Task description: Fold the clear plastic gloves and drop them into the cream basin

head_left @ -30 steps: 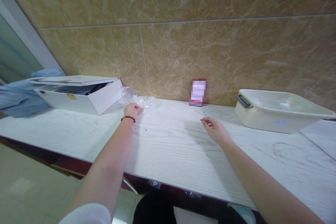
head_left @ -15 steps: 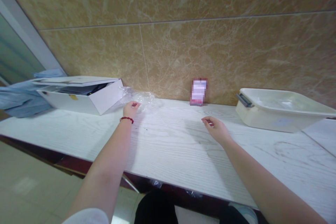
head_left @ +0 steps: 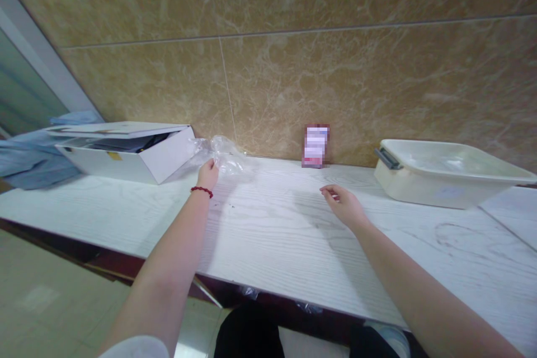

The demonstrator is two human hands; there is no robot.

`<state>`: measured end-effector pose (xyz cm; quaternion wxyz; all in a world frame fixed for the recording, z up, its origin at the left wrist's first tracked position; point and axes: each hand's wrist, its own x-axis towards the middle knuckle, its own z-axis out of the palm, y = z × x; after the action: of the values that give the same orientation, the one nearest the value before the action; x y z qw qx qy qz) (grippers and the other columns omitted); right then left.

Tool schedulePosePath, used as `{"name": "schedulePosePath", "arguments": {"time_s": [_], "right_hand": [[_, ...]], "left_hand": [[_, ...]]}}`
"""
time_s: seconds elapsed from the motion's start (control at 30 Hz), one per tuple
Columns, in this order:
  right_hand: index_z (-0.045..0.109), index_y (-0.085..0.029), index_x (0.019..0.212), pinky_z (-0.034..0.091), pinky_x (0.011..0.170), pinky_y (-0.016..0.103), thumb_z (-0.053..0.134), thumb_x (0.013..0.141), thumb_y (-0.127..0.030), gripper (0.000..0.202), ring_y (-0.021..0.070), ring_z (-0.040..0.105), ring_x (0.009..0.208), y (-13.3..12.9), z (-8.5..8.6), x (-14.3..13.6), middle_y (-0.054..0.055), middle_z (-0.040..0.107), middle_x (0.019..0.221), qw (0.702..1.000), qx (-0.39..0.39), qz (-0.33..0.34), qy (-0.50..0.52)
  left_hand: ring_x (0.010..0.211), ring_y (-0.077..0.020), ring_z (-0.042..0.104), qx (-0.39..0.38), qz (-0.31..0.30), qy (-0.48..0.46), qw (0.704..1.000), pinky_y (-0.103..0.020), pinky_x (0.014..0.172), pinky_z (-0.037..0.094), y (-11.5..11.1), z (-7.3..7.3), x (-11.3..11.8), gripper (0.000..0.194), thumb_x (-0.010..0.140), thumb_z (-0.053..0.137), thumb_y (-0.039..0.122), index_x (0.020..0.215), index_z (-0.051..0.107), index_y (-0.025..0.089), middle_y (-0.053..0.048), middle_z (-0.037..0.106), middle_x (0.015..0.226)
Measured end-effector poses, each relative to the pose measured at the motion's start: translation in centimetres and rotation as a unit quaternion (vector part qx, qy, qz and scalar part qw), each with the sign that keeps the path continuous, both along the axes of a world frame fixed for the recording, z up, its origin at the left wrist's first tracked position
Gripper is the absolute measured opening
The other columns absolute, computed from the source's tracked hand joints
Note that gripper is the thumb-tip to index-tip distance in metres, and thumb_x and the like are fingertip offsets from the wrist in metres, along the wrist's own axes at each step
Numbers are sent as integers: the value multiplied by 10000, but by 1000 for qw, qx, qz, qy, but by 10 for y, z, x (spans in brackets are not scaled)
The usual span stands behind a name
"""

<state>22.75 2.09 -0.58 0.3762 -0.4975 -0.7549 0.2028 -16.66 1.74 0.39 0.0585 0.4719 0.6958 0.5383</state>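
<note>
My left hand, with a dark red beaded bracelet at the wrist, is closed in a pinch on a clear plastic bag. The crumpled bag lies by the wall and rises a little at my fingers. My right hand hovers over the white tabletop, fingers curled with thumb and fingertips close together. Whether anything small sits between them I cannot make out. Nearest to it, a phone-like upright thing, blurred by pixels, leans on the wall.
At left a white box with its lid partly raised holds dark items, beside blue cloth. A cream plastic tub with a grey handle stands at right. The brown marble wall bounds the table's back.
My left fingers have closed onto the clear plastic bag, and its near part has lifted and shifted. My right hand stays almost where it was.
</note>
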Motion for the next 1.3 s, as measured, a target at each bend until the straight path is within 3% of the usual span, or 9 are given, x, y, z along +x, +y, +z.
{"name": "schedulePosePath", "arguments": {"time_s": [0.13, 0.27, 0.4, 0.6, 0.83, 1.0, 1.1, 1.3], "right_hand": [[588, -216, 800, 428, 635, 256, 431, 730, -289, 187, 122, 558, 685, -2, 2, -1, 14, 626, 794, 1000, 1, 2, -3], [584, -211, 786, 433, 643, 264, 434, 726, -282, 177, 130, 563, 706, -5, 4, -4, 18, 625, 778, 1000, 8, 12, 2], [582, -205, 796, 438, 664, 276, 434, 727, -281, 180, 138, 562, 726, -12, 8, -11, 27, 621, 792, 999, 33, 37, 14], [579, -201, 816, 429, 667, 267, 431, 744, -313, 199, 130, 556, 726, -22, 17, -17, 29, 619, 814, 997, 26, 67, 38], [545, -187, 923, 416, 719, 285, 373, 772, -453, 351, 148, 542, 855, -24, 24, -14, 54, 608, 875, 971, -65, 111, 201], [511, -205, 999, 418, 717, 273, 434, 724, -504, 413, 152, 523, 900, -25, 26, -12, 45, 587, 959, 934, -135, 149, 296], [535, -187, 928, 406, 725, 265, 517, 683, -460, 367, 143, 531, 842, -21, 22, -12, 28, 595, 902, 929, -135, 157, 307], [550, -159, 729, 381, 590, 230, 497, 678, -479, 329, 99, 482, 604, -9, 10, -10, -16, 547, 649, 944, -137, 71, 292]], "left_hand": [[662, -128, 547, 44, -59, -76, 994, -242, 613, 421, 6, -1, 12, 268, 678, 464, 368, 814, 546, 152, -10, 587, 670], [735, -133, 565, 75, -123, -127, 982, -254, 653, 439, 3, 7, 30, 294, 657, 501, 389, 853, 536, 172, -21, 609, 778], [819, -164, 559, 96, -222, -212, 947, -275, 679, 436, -5, 19, 52, 277, 629, 551, 363, 833, 551, 176, -41, 609, 843], [762, -133, 555, 92, -306, -288, 903, -266, 701, 413, -6, 28, 97, 236, 595, 603, 287, 788, 565, 155, -24, 599, 787], [537, -62, 497, -25, -343, -334, 877, -218, 568, 397, -8, 43, 181, 171, 585, 620, 205, 674, 486, 146, 26, 517, 603], [541, -64, 511, -40, -324, -342, 881, -237, 584, 434, -18, 29, 230, 279, 561, 636, 196, 694, 391, 185, 44, 494, 613], [595, -79, 533, -22, -338, -320, 885, -250, 598, 456, -24, 17, 241, 361, 556, 637, 189, 809, 380, 213, 37, 526, 681], [629, -79, 543, 15, -347, -314, 884, -266, 627, 472, -32, 14, 236, 443, 582, 626, 201, 951, 385, 245, 30, 533, 752]]}}
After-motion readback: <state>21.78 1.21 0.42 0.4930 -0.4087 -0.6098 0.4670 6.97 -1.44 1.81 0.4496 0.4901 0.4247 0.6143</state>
